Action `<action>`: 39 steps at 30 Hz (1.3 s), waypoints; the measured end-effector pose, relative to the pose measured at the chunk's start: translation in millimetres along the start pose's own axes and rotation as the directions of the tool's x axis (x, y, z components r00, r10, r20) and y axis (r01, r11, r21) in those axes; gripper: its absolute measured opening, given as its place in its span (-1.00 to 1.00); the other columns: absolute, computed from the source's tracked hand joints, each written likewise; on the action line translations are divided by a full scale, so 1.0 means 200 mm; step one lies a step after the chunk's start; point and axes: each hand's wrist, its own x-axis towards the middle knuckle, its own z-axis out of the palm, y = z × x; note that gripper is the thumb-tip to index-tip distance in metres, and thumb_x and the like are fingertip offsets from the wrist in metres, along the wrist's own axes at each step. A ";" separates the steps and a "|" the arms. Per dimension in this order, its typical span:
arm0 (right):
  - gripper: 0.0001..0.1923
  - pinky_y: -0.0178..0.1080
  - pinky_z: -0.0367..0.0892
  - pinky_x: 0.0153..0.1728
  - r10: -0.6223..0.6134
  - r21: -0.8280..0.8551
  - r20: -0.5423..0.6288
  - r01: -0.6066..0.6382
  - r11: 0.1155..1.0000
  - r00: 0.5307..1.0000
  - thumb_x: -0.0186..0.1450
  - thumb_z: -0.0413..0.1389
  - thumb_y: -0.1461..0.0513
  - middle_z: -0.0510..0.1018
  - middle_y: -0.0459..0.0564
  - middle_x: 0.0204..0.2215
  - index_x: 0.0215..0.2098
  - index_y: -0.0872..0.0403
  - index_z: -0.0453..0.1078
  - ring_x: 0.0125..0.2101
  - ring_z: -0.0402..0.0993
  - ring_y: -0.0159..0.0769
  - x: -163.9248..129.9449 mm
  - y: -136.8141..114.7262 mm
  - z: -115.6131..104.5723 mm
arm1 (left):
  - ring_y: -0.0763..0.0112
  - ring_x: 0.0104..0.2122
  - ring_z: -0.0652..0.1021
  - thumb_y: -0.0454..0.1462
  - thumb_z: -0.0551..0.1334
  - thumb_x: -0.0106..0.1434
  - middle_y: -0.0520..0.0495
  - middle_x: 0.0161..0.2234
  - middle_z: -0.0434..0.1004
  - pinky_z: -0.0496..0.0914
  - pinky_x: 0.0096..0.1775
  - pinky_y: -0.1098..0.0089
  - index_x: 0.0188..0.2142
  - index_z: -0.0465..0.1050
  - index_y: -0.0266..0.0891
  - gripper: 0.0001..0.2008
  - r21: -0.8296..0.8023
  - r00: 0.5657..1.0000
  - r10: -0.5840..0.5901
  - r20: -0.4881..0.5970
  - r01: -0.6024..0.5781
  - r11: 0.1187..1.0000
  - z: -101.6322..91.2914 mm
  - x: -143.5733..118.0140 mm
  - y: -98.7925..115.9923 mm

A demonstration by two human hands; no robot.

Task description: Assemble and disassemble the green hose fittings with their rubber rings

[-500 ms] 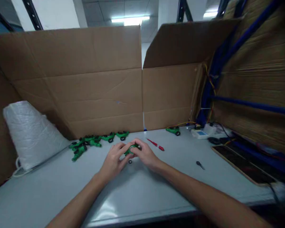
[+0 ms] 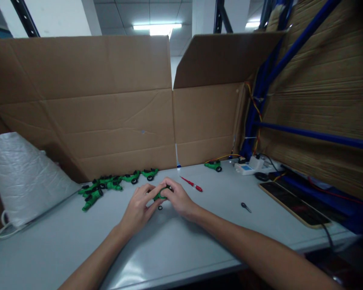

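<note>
Toy part [image 2: 161,195] between left hand [image 2: 138,209] and right hand [image 2: 179,200], small ring [image 2: 160,208] on table [image 2: 199,237] just below; toy pile [image 2: 109,185] left-behind left hand, screwdriver [image 2: 191,184] right-behind right hand, key [image 2: 246,207] far right

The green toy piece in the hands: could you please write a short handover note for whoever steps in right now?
Left hand and right hand: both grip one green toy piece between the fingertips, just above the table.
A small black ring lies loose on the table under the hands.
Done, it seems: a row of green toy vehicles with black wheels to the left; one more green vehicle at the back.
Within reach: red screwdriver, small dark tool.
Left: the held piece; whether it has its wheels cannot be seen.
</note>
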 end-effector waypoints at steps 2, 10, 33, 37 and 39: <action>-0.93 -0.29 0.24 -0.32 0.040 0.044 0.011 -0.040 0.998 0.999 0.18 0.10 0.22 0.32 -0.16 -0.42 -0.36 0.04 0.31 -0.35 0.26 -0.32 0.00 0.00 0.00 | 0.24 -0.08 0.52 -0.18 0.25 0.49 -0.11 -0.07 0.52 0.40 -0.01 0.24 0.36 0.34 0.03 -0.52 -0.018 1.000 -0.023 0.000 0.023 1.000 0.00 0.00 0.00; -0.86 -0.26 0.35 -0.35 0.140 0.168 0.074 -0.151 0.974 0.987 0.24 0.13 0.15 0.39 -0.14 -0.38 -0.28 0.02 0.31 -0.40 0.33 -0.32 -0.01 0.01 0.01 | 0.25 -0.05 0.54 -0.18 0.23 0.50 -0.10 -0.07 0.54 0.42 0.03 0.25 0.36 0.35 0.02 -0.53 -0.074 0.997 -0.080 0.012 0.081 0.994 0.00 0.00 0.00; -0.92 -0.28 0.24 -0.26 0.096 0.086 0.020 -0.097 0.992 0.995 0.21 0.06 0.18 0.28 -0.15 -0.38 -0.35 0.00 0.25 -0.30 0.25 -0.29 -0.03 -0.03 0.01 | 0.21 -0.05 0.52 -0.20 0.24 0.49 -0.12 -0.06 0.53 0.40 0.01 0.19 0.41 0.27 0.05 -0.47 -0.031 0.999 -0.043 0.033 0.044 0.999 0.02 -0.01 0.00; -0.87 -0.28 0.32 -0.32 0.138 0.123 0.048 -0.143 0.982 0.989 0.27 0.05 0.16 0.33 -0.13 -0.30 -0.22 -0.02 0.28 -0.30 0.32 -0.28 -0.04 0.01 0.01 | 0.20 -0.03 0.53 -0.18 0.23 0.49 -0.13 -0.04 0.54 0.41 0.04 0.18 0.38 0.32 0.01 -0.51 -0.045 0.998 -0.063 0.019 0.064 0.997 0.01 -0.01 0.01; -0.75 -0.25 0.38 -0.29 0.132 0.118 0.022 -0.133 0.984 0.991 0.30 0.07 0.16 0.37 -0.09 -0.14 -0.05 -0.05 0.26 -0.30 0.37 -0.31 -0.05 0.02 0.02 | 0.18 -0.01 0.53 -0.18 0.22 0.50 -0.15 -0.01 0.54 0.41 0.06 0.16 0.34 0.36 -0.02 -0.55 -0.051 0.997 -0.081 -0.007 0.081 0.995 0.01 -0.01 0.00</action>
